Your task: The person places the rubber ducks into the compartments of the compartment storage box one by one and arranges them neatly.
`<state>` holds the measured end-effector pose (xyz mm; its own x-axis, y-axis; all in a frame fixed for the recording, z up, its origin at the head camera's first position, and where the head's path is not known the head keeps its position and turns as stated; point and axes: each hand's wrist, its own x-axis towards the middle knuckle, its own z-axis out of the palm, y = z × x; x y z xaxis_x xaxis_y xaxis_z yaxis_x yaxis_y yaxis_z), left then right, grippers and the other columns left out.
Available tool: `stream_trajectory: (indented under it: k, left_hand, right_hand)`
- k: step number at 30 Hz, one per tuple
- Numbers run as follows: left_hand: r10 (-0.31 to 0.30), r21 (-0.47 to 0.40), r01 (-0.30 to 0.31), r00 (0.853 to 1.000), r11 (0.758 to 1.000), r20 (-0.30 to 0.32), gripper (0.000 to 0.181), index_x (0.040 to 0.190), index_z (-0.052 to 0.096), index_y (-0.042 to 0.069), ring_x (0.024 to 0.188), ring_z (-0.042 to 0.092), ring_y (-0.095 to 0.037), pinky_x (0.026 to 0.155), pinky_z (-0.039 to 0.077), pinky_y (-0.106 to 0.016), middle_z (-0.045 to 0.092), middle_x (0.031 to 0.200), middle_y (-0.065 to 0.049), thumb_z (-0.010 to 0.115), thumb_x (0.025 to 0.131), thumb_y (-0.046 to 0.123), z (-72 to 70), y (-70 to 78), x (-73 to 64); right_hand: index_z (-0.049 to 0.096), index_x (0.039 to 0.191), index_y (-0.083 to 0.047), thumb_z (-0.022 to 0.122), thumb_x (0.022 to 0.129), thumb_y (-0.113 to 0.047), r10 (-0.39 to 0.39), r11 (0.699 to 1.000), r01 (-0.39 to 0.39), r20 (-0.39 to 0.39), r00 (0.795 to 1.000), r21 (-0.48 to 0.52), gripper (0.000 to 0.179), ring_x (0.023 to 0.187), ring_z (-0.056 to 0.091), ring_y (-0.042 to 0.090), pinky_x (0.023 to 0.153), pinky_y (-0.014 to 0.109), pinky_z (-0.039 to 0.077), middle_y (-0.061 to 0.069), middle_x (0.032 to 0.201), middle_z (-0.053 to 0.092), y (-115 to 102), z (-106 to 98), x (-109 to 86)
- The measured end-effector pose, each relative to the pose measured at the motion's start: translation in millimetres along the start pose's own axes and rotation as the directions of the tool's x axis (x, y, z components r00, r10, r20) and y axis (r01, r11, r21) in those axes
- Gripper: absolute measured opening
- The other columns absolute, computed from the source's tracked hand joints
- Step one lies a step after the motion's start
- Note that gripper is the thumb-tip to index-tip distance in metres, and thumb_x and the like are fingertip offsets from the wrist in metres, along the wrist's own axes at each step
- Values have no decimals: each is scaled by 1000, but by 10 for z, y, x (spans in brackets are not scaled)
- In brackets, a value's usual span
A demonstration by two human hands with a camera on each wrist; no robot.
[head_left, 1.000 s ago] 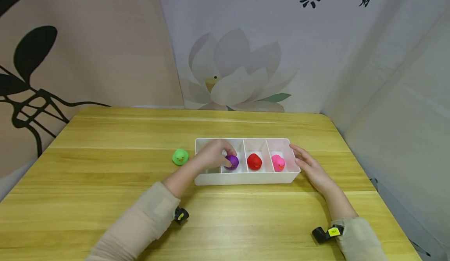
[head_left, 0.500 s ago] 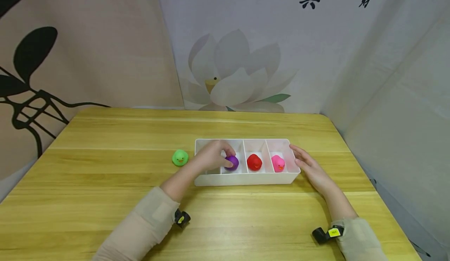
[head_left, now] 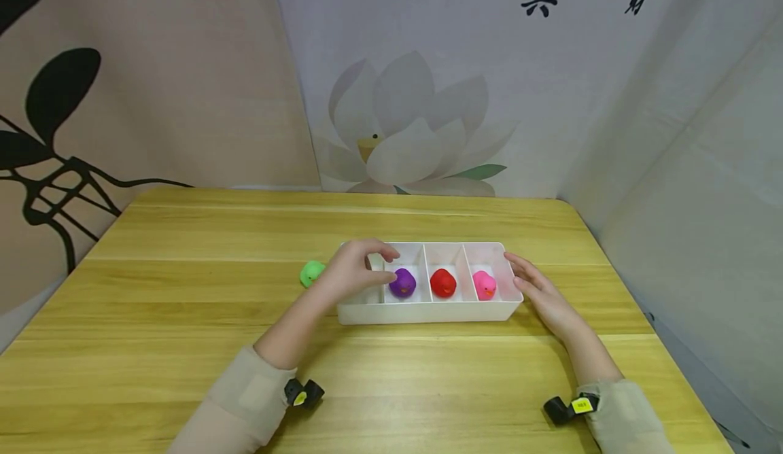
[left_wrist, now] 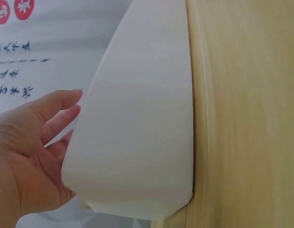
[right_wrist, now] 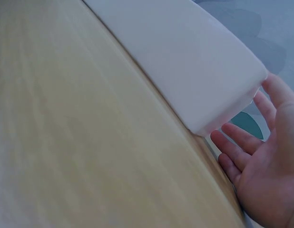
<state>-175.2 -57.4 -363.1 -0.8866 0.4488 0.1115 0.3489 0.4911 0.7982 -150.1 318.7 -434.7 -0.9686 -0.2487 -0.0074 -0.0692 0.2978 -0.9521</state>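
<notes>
A white box point(head_left: 422, 313) with several compartments in a row stands on the table. In it sit a purple rubber duck point(head_left: 402, 283), a red rubber duck point(head_left: 443, 283) and a pink rubber duck point(head_left: 484, 285), each in its own compartment. My left hand point(head_left: 357, 267) hovers over the box's left end, thumb and fingers spread apart beside the purple duck, nothing between them. My right hand point(head_left: 544, 295) rests its relaxed fingers against the box's right end, also seen in the right wrist view. Left of the box lies a green rubber duck point(head_left: 310, 272), partly hidden behind my left hand.
The wooden table point(head_left: 183, 332) extends around the box on all sides. Behind it hangs a pale curtain point(head_left: 422, 121) with a printed lotus, and another curtain point(head_left: 691, 168) borders the right side.
My left hand has let go of the purple duck, its fingers spreading as it moves left. The purple duck stays in its compartment. My right hand keeps its place.
</notes>
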Motion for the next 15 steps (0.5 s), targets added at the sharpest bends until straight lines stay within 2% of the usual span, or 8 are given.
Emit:
stream_trajectory:
  k: [4, 9, 15]
  left_hand:
    - [4, -19, -4, 999, 1000, -37, 28, 106, 72, 11, 70, 53, -21, 61, 46, -31, 68, 100, -1, 79, 80, 13, -67, -3, -109]
    - [-10, -75, 4, 997, 997, -76, 28, 108, 72, 10, 63, 50, -19, 52, 41, -28, 67, 102, -6, 78, 80, 13, -195, 15, -241]
    - [-33, -127, 15, 990, 992, -140, 26, 105, 72, 11, 64, 50, -22, 49, 39, -26, 66, 98, -4, 77, 80, 11, -348, -19, -366]
  right_hand:
    - [27, 150, -8, 43, 103, -22, -2, 1000, 2, 3, 1000, 7, 52, 136, 21, 41, 107, 61, 13, 26, 148, 26, 0, 8, 0]
    - [26, 150, -7, 42, 103, -21, -1, 1000, 1, 1, 1000, 12, 52, 135, 21, 42, 107, 61, 13, 26, 148, 26, -3, 10, -2]
    - [27, 150, -7, 42, 103, -20, -5, 1000, 5, -2, 1000, 6, 51, 135, 22, 41, 107, 61, 13, 25, 148, 27, -3, 8, 0]
